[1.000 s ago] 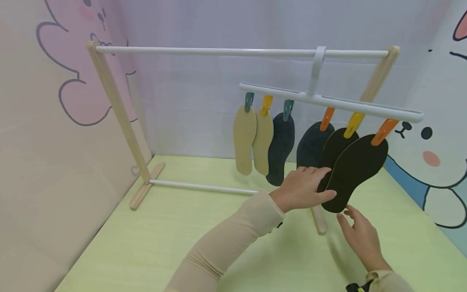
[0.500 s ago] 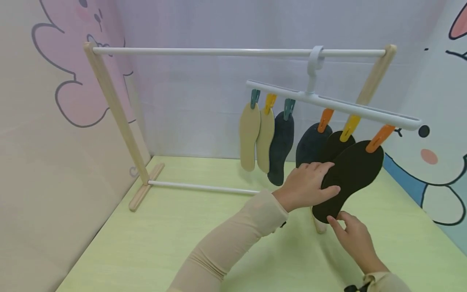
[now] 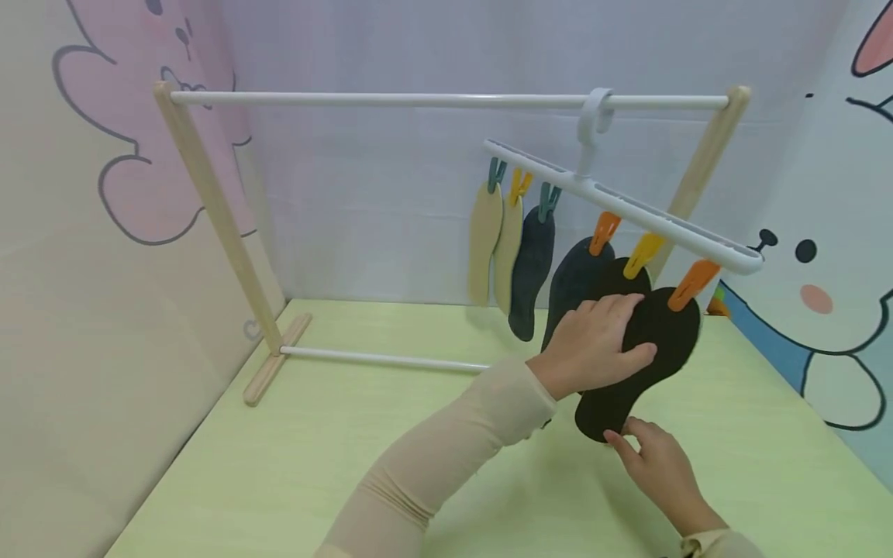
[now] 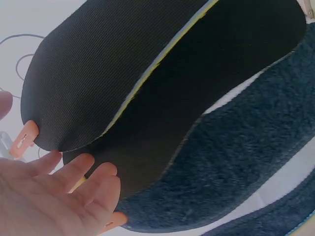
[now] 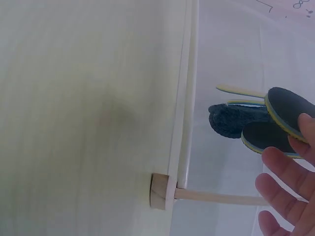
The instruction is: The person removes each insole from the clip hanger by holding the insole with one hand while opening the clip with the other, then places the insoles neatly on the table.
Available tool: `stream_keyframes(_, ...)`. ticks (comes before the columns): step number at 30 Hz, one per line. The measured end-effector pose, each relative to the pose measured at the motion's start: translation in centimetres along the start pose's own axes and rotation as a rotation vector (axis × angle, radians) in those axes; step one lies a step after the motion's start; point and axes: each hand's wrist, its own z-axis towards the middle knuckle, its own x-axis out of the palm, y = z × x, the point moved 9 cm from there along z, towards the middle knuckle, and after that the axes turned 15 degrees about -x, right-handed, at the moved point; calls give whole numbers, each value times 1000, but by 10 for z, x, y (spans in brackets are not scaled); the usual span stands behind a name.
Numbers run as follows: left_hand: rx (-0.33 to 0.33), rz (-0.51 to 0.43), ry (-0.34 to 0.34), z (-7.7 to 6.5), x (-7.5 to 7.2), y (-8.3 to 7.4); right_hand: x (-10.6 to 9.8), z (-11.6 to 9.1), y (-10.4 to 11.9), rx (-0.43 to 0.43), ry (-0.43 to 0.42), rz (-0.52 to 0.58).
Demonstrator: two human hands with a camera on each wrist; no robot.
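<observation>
Three dark insoles hang from the right half of a white hanger point(image 3: 656, 213) in the head view. My right hand point(image 3: 652, 465) pinches the lower end of the nearest black insole point(image 3: 666, 337) between thumb and fingers; the right wrist view shows the grip at this insole's rim point(image 5: 290, 108). My left hand point(image 3: 593, 341) reaches among the insoles, its fingers extended in the left wrist view and touching the second black insole point(image 4: 147, 147). Behind is a fuzzy dark blue insole point(image 4: 241, 142). Orange point(image 3: 694, 285) and yellow point(image 3: 643, 256) clips hold their tops. My left hand covers much of the second insole.
Two beige insoles point(image 3: 486, 240) and another dark blue insole point(image 3: 532, 271) hang at the hanger's left. Its hook point(image 3: 593, 120) sits on the rack's white top bar point(image 3: 391, 100). Wooden posts point(image 3: 216, 209) stand on the pale green table point(image 3: 293, 465).
The hanger has turned, its right end swinging left and towards me. The nearest insole has shifted left and lower. My right hand has moved left and now pinches its lower end.
</observation>
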Motion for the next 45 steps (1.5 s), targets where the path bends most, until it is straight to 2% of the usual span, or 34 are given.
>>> stream_keyframes(5, 17, -39, -11, 1, -7, -4, 3, -1, 6, -30, -3, 7)
stream_keyframes(11, 44, -40, -23, 0, -15, -12, 3, 1, 10, -63, -27, 4)
stream_keyframes(18, 91, -2, -98, 0, -23, -21, -3, 4, 17, -128, -77, 2)
stream_keyframes(21, 111, -5, -151, 1, -27, -23, -4, 6, 17, -106, -58, 13)
stream_keyframes(24, 138, -18, -222, 0, -34, -23, -6, 9, 10, -38, -13, 29)
stream_keyframes(26, 167, -37, -279, -2, -40, -23, -11, 12, 5, -3, -20, 39)
stream_keyframes(28, 189, -63, -329, -5, -46, -23, -17, 17, 1, 17, -60, 44)
stream_keyframes(31, 210, -96, -377, -7, -50, -22, -31, 24, 0, -27, -186, 37)
stream_keyframes(34, 206, -108, -397, -7, -51, -19, -38, 28, 2, -65, -277, 29)
stream_keyframes(36, 197, -116, -404, -7, -52, -17, -39, 30, 2, -65, -298, 28)
stream_keyframes(45, 163, -155, -434, -6, -58, -5, -27, 41, 1, 8, -224, 87)
